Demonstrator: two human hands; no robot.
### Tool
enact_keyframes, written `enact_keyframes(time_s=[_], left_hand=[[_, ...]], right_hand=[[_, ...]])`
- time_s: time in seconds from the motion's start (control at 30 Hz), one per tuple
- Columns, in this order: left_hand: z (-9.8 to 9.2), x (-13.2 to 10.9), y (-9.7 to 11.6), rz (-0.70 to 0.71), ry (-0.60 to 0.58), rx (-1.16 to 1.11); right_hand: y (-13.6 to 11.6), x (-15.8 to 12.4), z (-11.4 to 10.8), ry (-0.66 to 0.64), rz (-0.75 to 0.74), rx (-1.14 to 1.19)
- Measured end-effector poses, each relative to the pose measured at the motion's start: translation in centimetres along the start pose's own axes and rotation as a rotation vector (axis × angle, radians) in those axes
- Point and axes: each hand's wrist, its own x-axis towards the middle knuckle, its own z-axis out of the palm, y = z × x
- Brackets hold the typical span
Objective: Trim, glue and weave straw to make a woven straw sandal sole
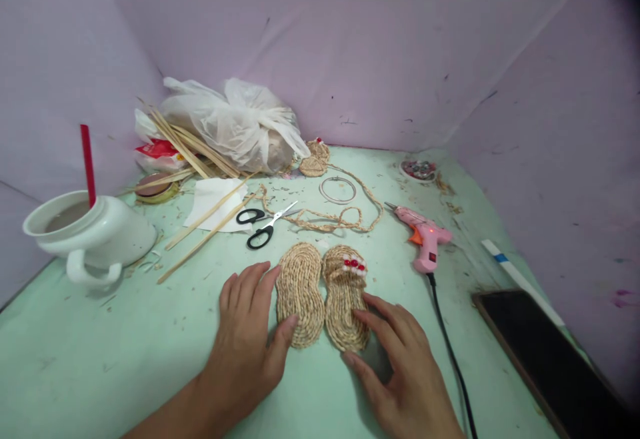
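Note:
Two small soles of coiled, braided straw lie side by side on the pale green table. The left one is a plain straw sole (301, 299). Its neighbour is a straw slipper (345, 319) with a strap over the toe end, trimmed with red and white beads (354, 264). My left hand (253, 326) rests at the left sole's outer edge, fingers apart, thumb touching its lower part. At the slipper's right and lower edge is my right hand (400, 359), fingers spread, with fingertips on the slipper. Neither hand grips anything.
Black-handled scissors (267, 227) lie beyond the soles, beside a braided straw cord (325, 226) and a metal ring (337, 190). A corded pink glue gun (425, 236) and a phone (545, 359) lie right. Left are a white pot (120, 229), straw strips (205, 239) and a plastic bag (235, 122).

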Motion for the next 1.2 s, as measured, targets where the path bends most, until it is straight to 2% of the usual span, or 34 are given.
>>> enact_keyframes(time_s=[0.1,0.23,0.43,0.5,0.57,0.67,0.77,0.87,0.93,1.03,1.1,1.17,1.2], left_hand=[[-0.4,0.2,-0.6,-0.024,0.071,-0.025],[-0.6,0.2,-0.9,0.012,0.127,-0.043],[-1.1,0.0,-0.4,0.068,0.108,-0.128],[-1.2,0.4,-1.2,0.072,0.153,-0.128],[-1.2,0.8,-2.2,0.063,0.199,-0.119],[-0.9,1.2,-3.3,0.024,0.195,-0.128],[-0.5,1.1,-3.0,-0.005,0.144,-0.143],[-0.5,0.8,-2.3,-0.051,0.065,-0.128],[-0.7,0.8,-1.8,-0.144,-0.023,-0.082],[-1.4,1.4,-0.7,-0.289,-0.212,0.033],[-1.9,2.2,0.3,-0.319,-0.334,0.111],[-2.2,3.1,1.4,-0.322,-0.402,0.186],[-2.3,3.5,1.9,-0.324,-0.400,0.221]], right_hand=[[0.2,0.0,0.1,0.016,-0.018,-0.006],[0.5,0.0,0.3,0.033,-0.016,-0.040],[-0.1,0.1,0.4,0.117,-0.117,-0.050],[-0.2,0.1,0.2,0.190,-0.044,-0.013],[-0.1,0.1,0.1,0.271,0.093,0.030],[0.2,0.0,-0.2,0.351,0.290,0.120],[0.2,0.1,-0.3,0.363,0.420,0.212],[0.0,0.1,-0.2,0.358,0.454,0.253],[-0.2,0.1,-0.2,0.323,0.462,0.236],[-0.9,1.0,-0.3,0.200,0.466,0.118],[-1.9,2.3,-0.4,0.081,0.467,0.019],[-3.0,3.9,-0.4,-0.025,0.478,-0.056],[-3.5,4.7,-0.3,-0.055,0.478,-0.081]])
